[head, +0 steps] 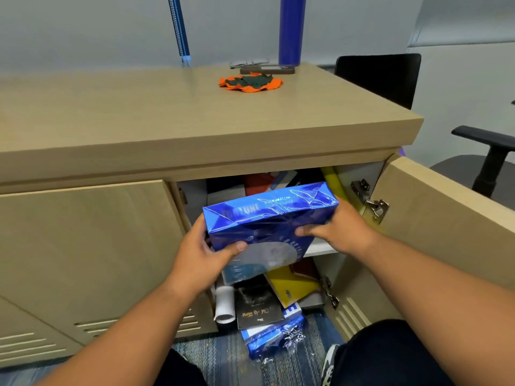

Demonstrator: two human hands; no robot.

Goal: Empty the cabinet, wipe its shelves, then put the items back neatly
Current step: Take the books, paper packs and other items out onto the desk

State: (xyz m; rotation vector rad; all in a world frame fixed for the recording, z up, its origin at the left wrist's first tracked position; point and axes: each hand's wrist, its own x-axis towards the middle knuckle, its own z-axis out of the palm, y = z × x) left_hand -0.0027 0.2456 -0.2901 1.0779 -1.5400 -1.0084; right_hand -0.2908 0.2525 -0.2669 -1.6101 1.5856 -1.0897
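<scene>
The left hand (204,253) and right hand (344,227) are gripping opposite ends of a glossy blue wrapped pack (267,218), likely heavy, stiff and slippery.

- You're in an office, pretty clearly.
- Low wood-laminate cabinet (195,129) stuffed with books (257,310), plus a blue-wrapped ream of paper (267,215).
- Swivel chair (487,162) with a black armrest off to your right, another chair back (379,76) behind the cabinet.
- Blue striped carpet (223,355) underfoot, plain grey walls (83,29).
</scene>
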